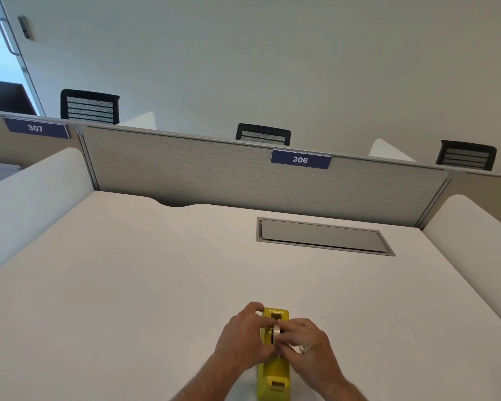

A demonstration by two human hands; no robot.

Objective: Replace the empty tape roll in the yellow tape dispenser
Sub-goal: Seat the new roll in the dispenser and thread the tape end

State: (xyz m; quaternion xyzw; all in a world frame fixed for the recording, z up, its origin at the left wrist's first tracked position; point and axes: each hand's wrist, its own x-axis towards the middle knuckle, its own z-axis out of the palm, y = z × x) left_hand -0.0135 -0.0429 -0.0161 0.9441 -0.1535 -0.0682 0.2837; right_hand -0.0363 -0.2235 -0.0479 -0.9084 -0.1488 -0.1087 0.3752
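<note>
Head view, dispenser point(274, 371) lengthwise (hands point(275, 340) atop)

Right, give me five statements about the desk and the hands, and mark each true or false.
1. The yellow tape dispenser lies on the white desk. True.
2. The left hand rests flat on the desk, away from the dispenser. False: it is against the dispenser's left side.
3. The right hand has its fingers at a pale tape roll in the dispenser's middle. True.
4. The number sign on the divider ahead reads 310. False: it reads 306.
5. The grey panel set into the desk has its lid standing open. False: the lid lies closed.
</note>
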